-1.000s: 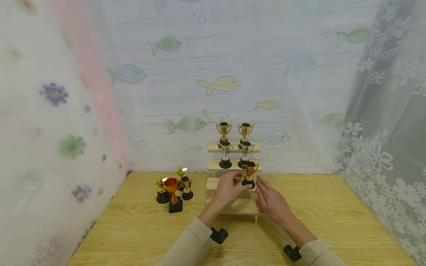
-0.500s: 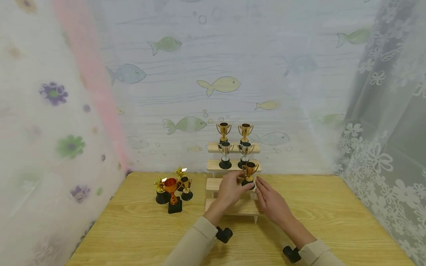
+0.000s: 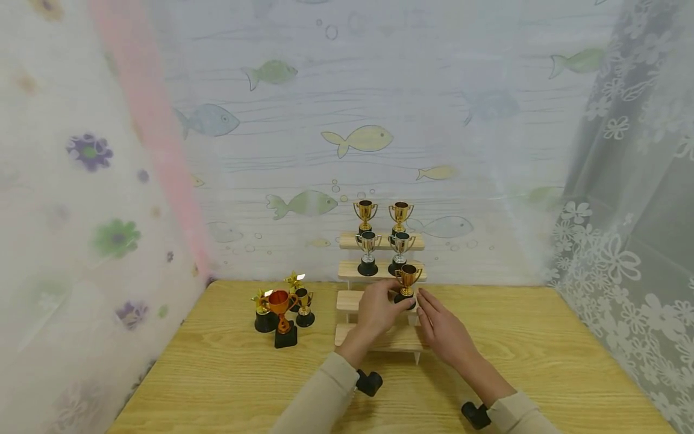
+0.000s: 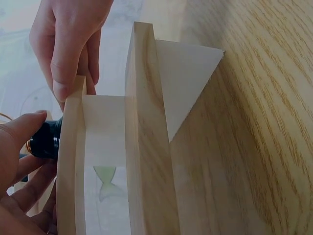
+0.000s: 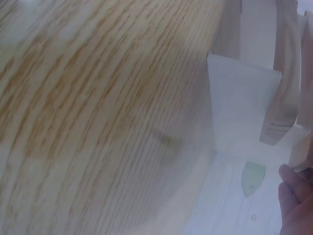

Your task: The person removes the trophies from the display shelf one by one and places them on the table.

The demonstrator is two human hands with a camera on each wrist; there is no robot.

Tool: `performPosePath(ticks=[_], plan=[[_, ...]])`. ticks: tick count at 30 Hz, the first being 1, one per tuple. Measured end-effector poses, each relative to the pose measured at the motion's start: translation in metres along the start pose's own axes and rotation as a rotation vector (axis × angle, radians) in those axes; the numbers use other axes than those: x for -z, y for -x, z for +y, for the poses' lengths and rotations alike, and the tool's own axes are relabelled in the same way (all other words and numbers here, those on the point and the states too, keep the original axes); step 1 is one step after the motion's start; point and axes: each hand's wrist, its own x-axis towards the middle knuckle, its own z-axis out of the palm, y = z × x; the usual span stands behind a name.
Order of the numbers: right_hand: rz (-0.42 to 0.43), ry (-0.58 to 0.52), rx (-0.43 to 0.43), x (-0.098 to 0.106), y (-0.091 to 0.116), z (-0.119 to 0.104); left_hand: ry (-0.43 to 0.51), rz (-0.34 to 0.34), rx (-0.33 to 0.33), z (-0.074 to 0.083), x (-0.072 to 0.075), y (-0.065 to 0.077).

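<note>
My left hand (image 3: 378, 307) pinches the black base of a small gold-bronze trophy cup (image 3: 408, 277), upright at the right end of the second step from the bottom of a wooden display stand (image 3: 379, 340). In the left wrist view the dark trophy base (image 4: 46, 139) sits against the board, thumb on one side and fingers on the other. My right hand (image 3: 446, 328) has its fingers extended at that step's right end, beside the trophy. The right wrist view shows those fingertips (image 5: 288, 176) right at the board's end.
Two silver trophies (image 3: 368, 244) stand one step higher, and two gold trophies (image 3: 365, 212) on the top step. On the table (image 3: 228, 386) to the left are an orange-red cup trophy (image 3: 281, 304), a small gold cup (image 3: 303, 299) and star trophies (image 3: 264, 319). A fish-print curtain (image 3: 358, 84) hangs behind.
My left hand and forearm have shifted slightly right around the trophy base. The trophy and my right hand have stayed almost in place.
</note>
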Motion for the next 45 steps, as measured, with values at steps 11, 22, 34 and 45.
performPosePath(ticks=[11, 22, 34, 45], plan=[[0.005, 0.002, 0.012, 0.002, 0.0, -0.001, -0.009, 0.014, 0.004, 0.0, 0.0, -0.001], [-0.003, 0.007, 0.007, 0.001, 0.0, 0.0, 0.03, -0.013, 0.019, 0.004, 0.005, 0.0], [0.0, 0.009, 0.013, 0.002, 0.0, -0.001, 0.049, -0.021, -0.021, 0.004, 0.013, 0.002], [-0.003, 0.002, 0.017, 0.002, 0.0, -0.001, 0.054, -0.029, -0.055, 0.004, 0.025, 0.007]])
